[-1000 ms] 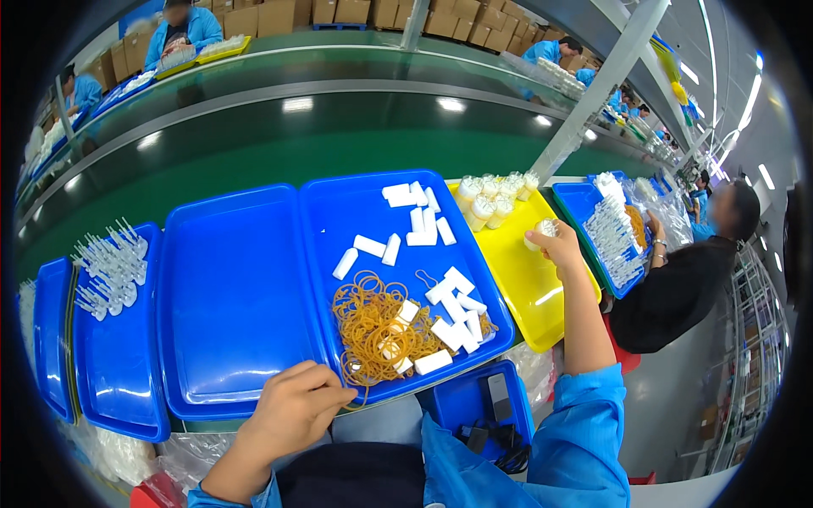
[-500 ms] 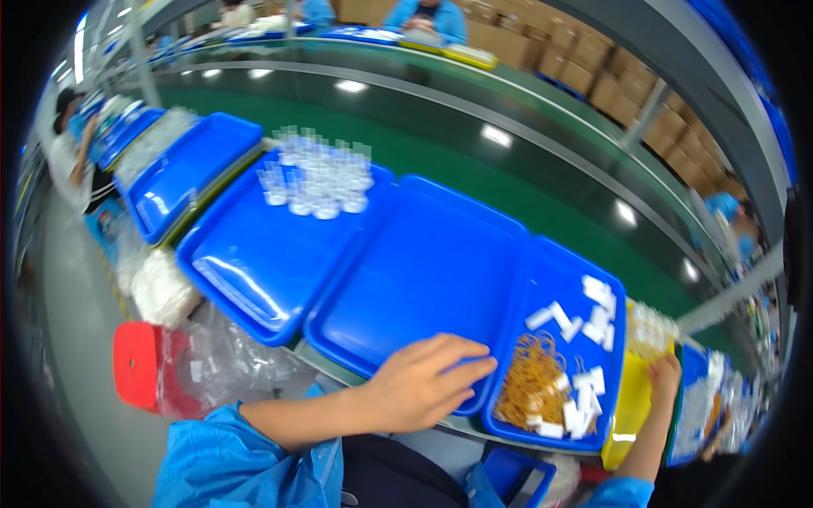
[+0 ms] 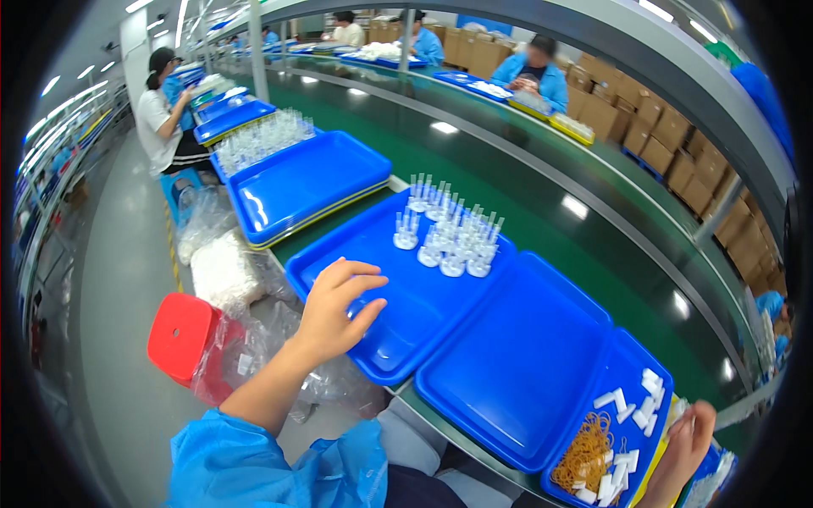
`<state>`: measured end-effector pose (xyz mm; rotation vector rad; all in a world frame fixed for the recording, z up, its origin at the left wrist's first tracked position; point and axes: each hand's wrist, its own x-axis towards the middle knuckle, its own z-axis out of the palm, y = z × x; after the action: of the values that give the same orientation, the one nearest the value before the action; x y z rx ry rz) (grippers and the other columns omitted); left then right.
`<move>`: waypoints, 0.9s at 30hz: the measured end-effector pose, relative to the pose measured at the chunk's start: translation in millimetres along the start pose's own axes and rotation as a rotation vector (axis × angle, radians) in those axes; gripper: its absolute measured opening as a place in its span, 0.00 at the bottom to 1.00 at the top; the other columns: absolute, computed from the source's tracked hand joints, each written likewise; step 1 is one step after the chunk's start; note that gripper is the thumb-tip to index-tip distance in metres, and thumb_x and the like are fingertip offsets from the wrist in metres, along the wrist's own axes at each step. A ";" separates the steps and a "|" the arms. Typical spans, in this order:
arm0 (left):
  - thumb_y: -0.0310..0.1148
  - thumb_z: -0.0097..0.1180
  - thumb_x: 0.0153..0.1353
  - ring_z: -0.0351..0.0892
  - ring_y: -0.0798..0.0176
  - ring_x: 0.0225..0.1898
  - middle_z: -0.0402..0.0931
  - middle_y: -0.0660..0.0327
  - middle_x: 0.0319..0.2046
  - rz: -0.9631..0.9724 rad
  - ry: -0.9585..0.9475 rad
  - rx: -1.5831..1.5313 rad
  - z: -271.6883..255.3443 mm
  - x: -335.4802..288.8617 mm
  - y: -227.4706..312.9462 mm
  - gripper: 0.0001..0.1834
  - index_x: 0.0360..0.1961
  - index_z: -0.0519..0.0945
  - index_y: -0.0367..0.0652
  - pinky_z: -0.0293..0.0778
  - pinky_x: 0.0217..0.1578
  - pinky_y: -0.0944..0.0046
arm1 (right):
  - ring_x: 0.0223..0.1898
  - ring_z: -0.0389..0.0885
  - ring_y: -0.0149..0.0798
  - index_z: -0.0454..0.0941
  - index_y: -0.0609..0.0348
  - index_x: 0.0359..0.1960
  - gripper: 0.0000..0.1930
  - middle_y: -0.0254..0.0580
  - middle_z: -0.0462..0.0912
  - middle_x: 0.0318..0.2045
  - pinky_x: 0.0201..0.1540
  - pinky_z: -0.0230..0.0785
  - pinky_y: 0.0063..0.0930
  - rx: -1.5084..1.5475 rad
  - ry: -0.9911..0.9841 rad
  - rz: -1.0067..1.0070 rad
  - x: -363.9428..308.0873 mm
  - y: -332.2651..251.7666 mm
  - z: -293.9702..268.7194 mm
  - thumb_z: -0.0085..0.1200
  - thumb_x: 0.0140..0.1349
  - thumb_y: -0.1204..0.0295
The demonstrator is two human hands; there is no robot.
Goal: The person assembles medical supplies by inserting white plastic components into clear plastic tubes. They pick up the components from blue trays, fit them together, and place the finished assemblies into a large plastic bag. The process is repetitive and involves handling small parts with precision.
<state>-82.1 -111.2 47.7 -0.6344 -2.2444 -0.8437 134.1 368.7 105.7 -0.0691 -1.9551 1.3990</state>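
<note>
My left hand (image 3: 340, 309) hovers over the near left corner of a blue tray (image 3: 406, 317), its fingers apart and empty. Clear plastic pieces with upright thin tubes (image 3: 453, 241) stand in a cluster at that tray's far side. At the far right, my right hand (image 3: 690, 440) is raised by a yellow tray (image 3: 657, 471), fingers bent together; what they hold, if anything, is hidden. Between the hands lies a bare blue tray (image 3: 517, 364). Beside it, a smaller blue tray (image 3: 622, 360) carries tan rubber bands (image 3: 584, 449) and white rectangular pieces (image 3: 622, 474).
Stacked blue trays (image 3: 309, 182) and more clear pieces (image 3: 267, 140) stand farther left. A green conveyor belt (image 3: 542, 190) runs behind. A red stool (image 3: 179, 334) and plastic bags (image 3: 229, 271) are on the floor. Co-workers (image 3: 165, 118) sit along the line.
The view has swung left, so the trays appear farther right. My left hand has moved from the bare tray to the tray with the clear pieces. My right hand has lifted from the yellow tray.
</note>
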 end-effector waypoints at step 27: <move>0.32 0.62 0.49 0.61 0.36 0.63 0.52 0.38 0.65 -1.629 0.037 0.370 -26.7 -431.0 -289.2 0.42 0.64 0.57 0.34 0.63 0.61 0.49 | 0.32 0.78 0.40 0.80 0.68 0.35 0.04 0.50 0.80 0.33 0.36 0.73 0.28 -0.181 -0.732 0.156 -133.3 -38.6 252.3 0.56 0.59 0.83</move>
<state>38.0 -414.0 -357.4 1.5796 -2.4421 -0.9629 101.0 92.6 31.0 0.2461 -2.7227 1.4685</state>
